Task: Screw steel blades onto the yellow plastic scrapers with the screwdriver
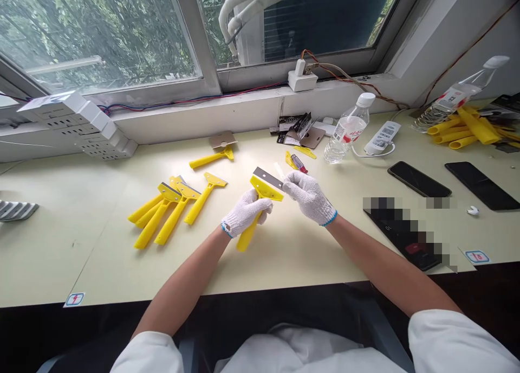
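Note:
My left hand (248, 213), in a white knit glove, is wrapped round the handle of a yellow scraper (266, 188), its head tilted up toward the window. A flat grey blade (266, 176) with holes lies along the scraper's head. My gloved right hand (306, 194) pinches the right end of this blade. A narrow whitish strip (279, 171) sticks up beside the right fingertips; whether they hold it too I cannot tell. Behind the right hand lie a screwdriver (299, 163) and a small yellow piece (289, 159). Several yellow scrapers (174, 210) lie on the table to the left.
A scraper (211, 157) with brown card lies toward the window. Dark packaging (298, 128), a water bottle (350, 128) and a power strip (382, 138) stand at the back. Phones (419, 179) lie right; yellow tubes (467, 128) are piled farther back. White boxes (81, 124) stack at left.

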`<move>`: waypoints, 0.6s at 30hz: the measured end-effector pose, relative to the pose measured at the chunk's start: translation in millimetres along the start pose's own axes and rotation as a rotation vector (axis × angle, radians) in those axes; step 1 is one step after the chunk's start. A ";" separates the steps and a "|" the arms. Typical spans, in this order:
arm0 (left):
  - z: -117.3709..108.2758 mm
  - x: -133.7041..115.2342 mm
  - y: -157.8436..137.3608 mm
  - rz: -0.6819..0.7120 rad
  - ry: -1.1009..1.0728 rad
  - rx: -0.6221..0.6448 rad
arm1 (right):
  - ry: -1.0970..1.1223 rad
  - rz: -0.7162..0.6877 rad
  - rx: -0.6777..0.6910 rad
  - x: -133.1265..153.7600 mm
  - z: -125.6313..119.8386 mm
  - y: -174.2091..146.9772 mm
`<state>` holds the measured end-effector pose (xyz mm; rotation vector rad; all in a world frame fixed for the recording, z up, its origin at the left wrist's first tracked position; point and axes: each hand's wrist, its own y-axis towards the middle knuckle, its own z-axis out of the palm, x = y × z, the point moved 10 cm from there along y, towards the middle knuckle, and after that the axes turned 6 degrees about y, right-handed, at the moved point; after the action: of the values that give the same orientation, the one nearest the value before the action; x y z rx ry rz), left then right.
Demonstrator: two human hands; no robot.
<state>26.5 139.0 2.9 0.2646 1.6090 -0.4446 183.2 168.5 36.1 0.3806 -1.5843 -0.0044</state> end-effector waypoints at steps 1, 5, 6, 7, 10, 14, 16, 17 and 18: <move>3.4 0.8 -1.4 -0.004 -0.028 0.000 | -0.001 0.017 0.024 -0.8 3.6 -0.8; 6.5 -0.9 -3.0 -0.014 -0.028 -0.043 | -0.062 0.033 0.058 -7.4 12.6 -2.4; 6.0 -1.2 -3.1 -0.020 -0.021 -0.057 | -0.086 0.032 0.052 -9.0 13.5 -2.8; 5.4 -1.4 -3.2 -0.025 -0.018 -0.069 | -0.115 0.027 0.040 -9.8 13.4 -3.1; 3.3 -1.1 -3.4 -0.019 -0.013 -0.088 | -0.203 -0.004 -0.003 -7.4 10.6 -3.8; -1.7 3.7 -2.1 -0.006 0.013 -0.099 | -0.276 -0.004 0.054 -7.2 12.7 -2.7; -2.3 7.3 -1.1 -0.013 0.026 -0.091 | -0.281 -0.004 0.070 -9.1 12.7 -2.0; -1.9 8.5 -0.6 -0.013 0.029 -0.086 | -0.274 -0.007 0.068 -10.0 12.2 -1.8; -1.3 9.1 -0.3 -0.011 0.028 -0.082 | -0.263 -0.012 0.062 -11.0 11.8 -1.7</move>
<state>24.4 138.5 -5.9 0.2003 1.6525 -0.3838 172.2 166.9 24.3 0.4527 -1.8453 -0.0150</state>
